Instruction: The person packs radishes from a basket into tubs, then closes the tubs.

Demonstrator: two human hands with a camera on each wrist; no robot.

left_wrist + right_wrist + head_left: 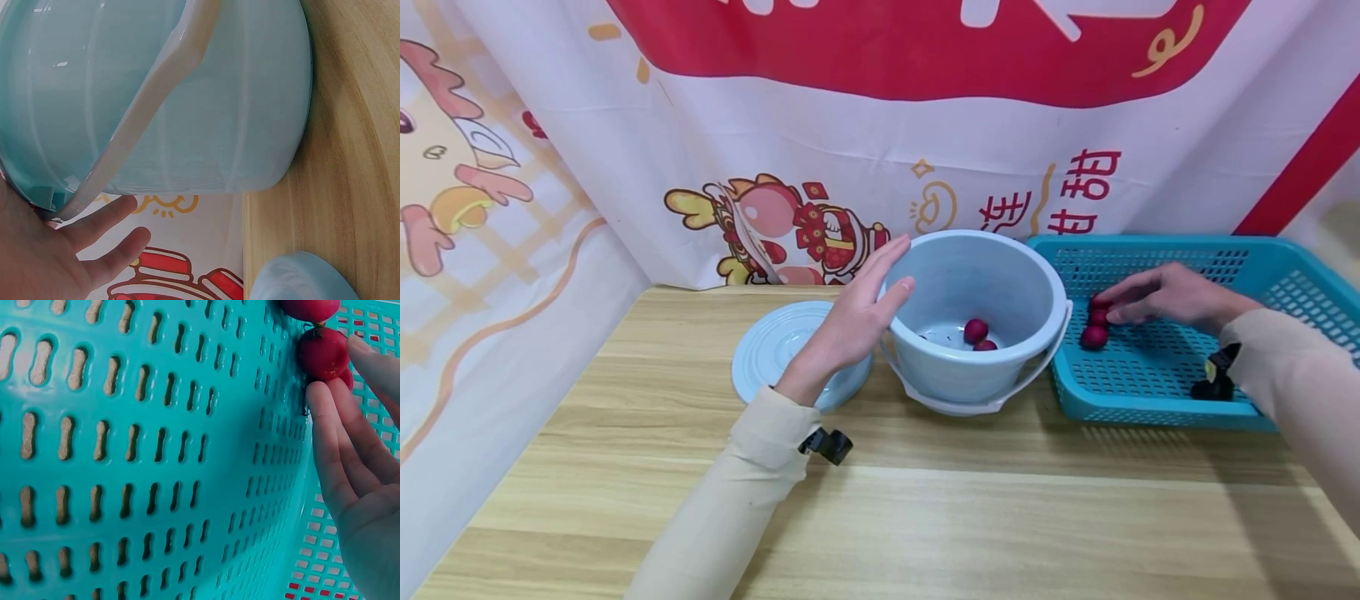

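Observation:
My left hand [853,321] rests against the left side of a light blue bucket [955,377], its fingers straight along the rim. Two small red radishes [976,331] lie on the bucket's bottom. Inside a turquoise basket [1150,410], my right hand [1183,296] reaches down to several radishes at the left wall. Its thumb and fingertips pinch a round red radish [323,353] in the right wrist view; another radish [309,307] sits right beside it. The bucket's pale handle [134,128] hangs down at the front.
Left of the bucket, partly behind my left forearm, a round light blue lid [767,354] lies on the wooden table [925,525]. A printed cloth [850,133] hangs behind the table. The basket stands close to the bucket's right side.

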